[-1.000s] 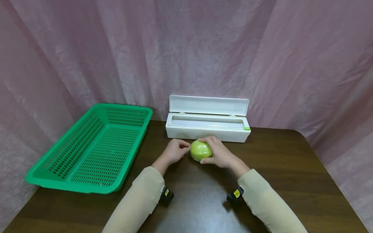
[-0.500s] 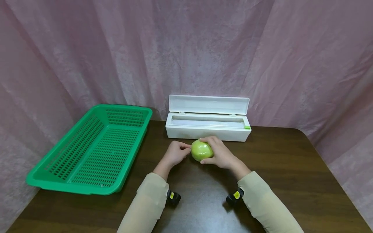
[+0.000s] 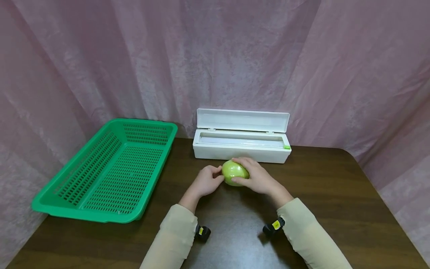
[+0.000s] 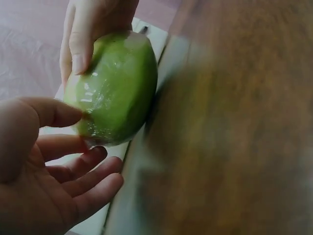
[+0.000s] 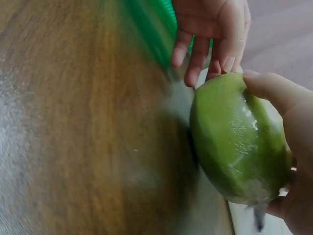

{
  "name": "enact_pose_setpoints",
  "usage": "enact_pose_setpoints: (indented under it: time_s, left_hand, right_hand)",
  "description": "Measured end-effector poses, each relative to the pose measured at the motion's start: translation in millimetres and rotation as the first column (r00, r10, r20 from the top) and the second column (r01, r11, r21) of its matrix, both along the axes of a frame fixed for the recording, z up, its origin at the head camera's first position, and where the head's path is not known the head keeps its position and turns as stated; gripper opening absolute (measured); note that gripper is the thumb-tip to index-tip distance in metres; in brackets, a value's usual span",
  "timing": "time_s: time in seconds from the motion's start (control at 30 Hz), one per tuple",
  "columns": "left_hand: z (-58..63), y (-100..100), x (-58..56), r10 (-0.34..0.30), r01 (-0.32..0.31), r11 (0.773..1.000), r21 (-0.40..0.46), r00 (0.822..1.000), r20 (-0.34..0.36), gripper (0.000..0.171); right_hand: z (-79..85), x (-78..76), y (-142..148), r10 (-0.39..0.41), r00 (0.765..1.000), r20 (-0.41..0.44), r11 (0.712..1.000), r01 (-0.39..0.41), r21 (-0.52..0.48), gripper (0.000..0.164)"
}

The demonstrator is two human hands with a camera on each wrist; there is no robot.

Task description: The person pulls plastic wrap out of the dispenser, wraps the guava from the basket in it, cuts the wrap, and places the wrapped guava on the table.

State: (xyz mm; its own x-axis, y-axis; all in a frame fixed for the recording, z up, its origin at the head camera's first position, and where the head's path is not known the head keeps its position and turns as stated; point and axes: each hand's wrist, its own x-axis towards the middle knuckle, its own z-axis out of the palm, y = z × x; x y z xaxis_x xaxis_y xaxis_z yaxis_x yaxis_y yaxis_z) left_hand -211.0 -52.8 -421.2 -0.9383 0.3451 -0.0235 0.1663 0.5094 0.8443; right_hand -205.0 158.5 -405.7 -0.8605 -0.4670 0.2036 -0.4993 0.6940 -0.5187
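A glossy green fruit (image 3: 234,172), its skin under clear film, sits just in front of the white box. My right hand (image 3: 260,179) grips it from the right, thumb on the near side and fingers over the far side. At the left end, the thumb and forefinger of my left hand (image 3: 205,182) are slightly apart, their tips at the fruit. In the left wrist view the other left fingers (image 4: 90,178) are loosely bent below the green fruit (image 4: 120,88). A dark stem with bunched film (image 5: 259,215) shows at the end by the right hand.
A long white box (image 3: 240,153) with a raised lid (image 3: 242,119) and a green tab (image 3: 287,147) stands at the back; a roll lies in its slot. A green perforated basket (image 3: 97,215) is at the left of the brown wooden table (image 3: 336,209). Pink curtains hang behind.
The left thumb and forefinger, earlier close together at the fruit's left end, have spread apart. The left forearm has shifted right. The right hand keeps its hold, its thumb slightly higher on the fruit.
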Motion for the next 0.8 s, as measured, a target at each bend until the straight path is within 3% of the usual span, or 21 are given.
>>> enact_pose_setpoints:
  time_s: [0.17, 0.3, 0.4, 0.5, 0.63, 0.8]
  left_hand:
    - [7.1, 4.1, -3.6, -0.032, 0.032, 0.999, -0.007, 0.997, 0.063, 0.05]
    - [8.6, 10.0, -5.8, -0.055, 0.056, 0.998, -0.012, 0.994, 0.098, 0.066]
    - [5.1, 17.3, -7.5, -0.064, 0.068, 0.996, -0.05, 0.995, 0.071, 0.089]
    - [2.2, 24.9, -7.9, -0.066, 0.069, 0.996, -0.064, 0.996, 0.058, 0.101]
    - [-0.8, 32.5, -7.1, -0.062, 0.064, 0.997, -0.033, 0.997, 0.039, 0.099]
    - [-8.9, 37.8, -6.9, -0.074, 0.075, 0.997, 0.034, 0.997, -0.036, 0.095]
  right_hand:
    - [6.2, 4.9, 4.2, -0.043, 0.998, 0.054, 0.999, 0.042, 0.019, 0.054]
    - [8.6, 9.4, 5.9, -0.083, 0.995, 0.055, 0.995, 0.08, 0.057, 0.054]
    - [9.2, 12.8, 5.9, -0.127, 0.991, 0.032, 0.989, 0.124, 0.081, 0.059]
    - [7.9, 16.2, 6.4, -0.178, 0.984, 0.033, 0.981, 0.174, 0.088, 0.06]
    - [4.7, 19.1, 9.9, -0.228, 0.97, 0.085, 0.973, 0.224, 0.051, 0.06]
    - [-2.2, 19.6, 15.2, -0.282, 0.95, 0.136, 0.957, 0.288, -0.026, 0.062]
